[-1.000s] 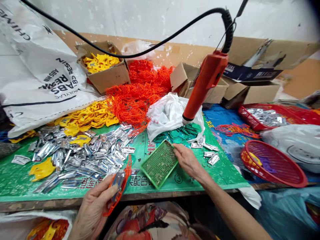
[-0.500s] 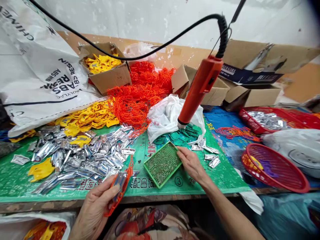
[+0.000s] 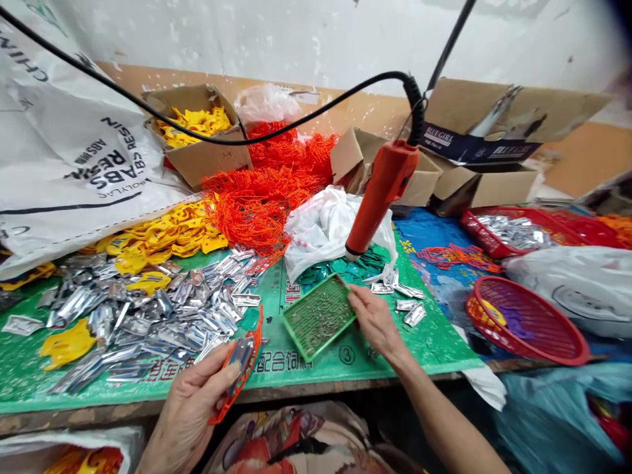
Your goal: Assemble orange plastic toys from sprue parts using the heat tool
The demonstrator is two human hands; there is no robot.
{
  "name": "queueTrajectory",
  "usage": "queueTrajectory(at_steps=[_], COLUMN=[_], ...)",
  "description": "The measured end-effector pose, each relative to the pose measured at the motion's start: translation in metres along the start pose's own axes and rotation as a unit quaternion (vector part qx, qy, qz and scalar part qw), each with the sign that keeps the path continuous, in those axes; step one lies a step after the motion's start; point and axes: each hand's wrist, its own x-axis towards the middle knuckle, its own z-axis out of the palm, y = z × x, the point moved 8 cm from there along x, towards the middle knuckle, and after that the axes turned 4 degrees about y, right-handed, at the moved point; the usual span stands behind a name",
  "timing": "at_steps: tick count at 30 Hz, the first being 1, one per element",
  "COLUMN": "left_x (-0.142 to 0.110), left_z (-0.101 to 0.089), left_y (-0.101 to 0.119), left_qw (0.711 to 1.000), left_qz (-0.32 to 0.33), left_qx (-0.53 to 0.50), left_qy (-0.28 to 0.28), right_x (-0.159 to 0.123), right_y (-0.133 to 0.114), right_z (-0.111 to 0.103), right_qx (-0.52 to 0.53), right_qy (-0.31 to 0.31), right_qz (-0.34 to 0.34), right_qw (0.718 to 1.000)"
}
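Note:
My left hand [image 3: 192,405] is closed round an orange plastic frame [image 3: 241,368] with a silver foil piece on it, held at the table's near edge. My right hand [image 3: 375,319] grips the right edge of a flat green tray [image 3: 316,316] full of tiny screws, tilted up on the green mat [image 3: 306,359]. An orange electric screwdriver [image 3: 378,197] hangs on a black cable just above the tray. Silver foil pieces [image 3: 148,316] lie heaped on the mat left of the tray.
Orange frames [image 3: 266,191] and yellow parts [image 3: 162,234] are piled behind the foil. Cardboard boxes [image 3: 197,138] line the back wall. A white bag [image 3: 326,224] lies mid-table. Red baskets [image 3: 528,322] stand at the right, a printed resin sack [image 3: 64,164] at the left.
My right hand has kept hold of the green tray and shifted it slightly. The hanging screwdriver has swung left and lower. My left hand has barely moved.

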Motion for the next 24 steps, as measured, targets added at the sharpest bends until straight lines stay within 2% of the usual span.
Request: queueTrajectory(at_steps=[5, 10, 14, 17, 24], left_x=[-0.001, -0.001, 0.000, -0.001, -0.003], left_z=[0.007, 0.006, 0.005, 0.006, 0.009], left_y=[0.001, 0.001, 0.000, -0.001, 0.002], left_qw=[1.000, 1.000, 1.000, 1.000, 1.000], left_qz=[0.004, 0.009, 0.010, 0.008, -0.007], left_qx=[-0.006, 0.004, 0.003, 0.008, 0.015], left_qy=[-0.020, -0.012, -0.006, -0.005, 0.010], right_x=[-0.005, -0.008, -0.007, -0.009, -0.022], right_y=[-0.001, -0.004, -0.001, -0.002, 0.008], right_z=[-0.006, -0.004, -0.010, -0.011, -0.005], right_qx=[0.001, 0.001, -0.005, 0.000, 0.024], right_qy=[0.015, 0.004, 0.025, 0.019, 0.019], right_qz=[0.024, 0.013, 0.024, 0.023, 0.079], right_qw=[1.000, 1.000, 0.999, 1.000, 0.996])
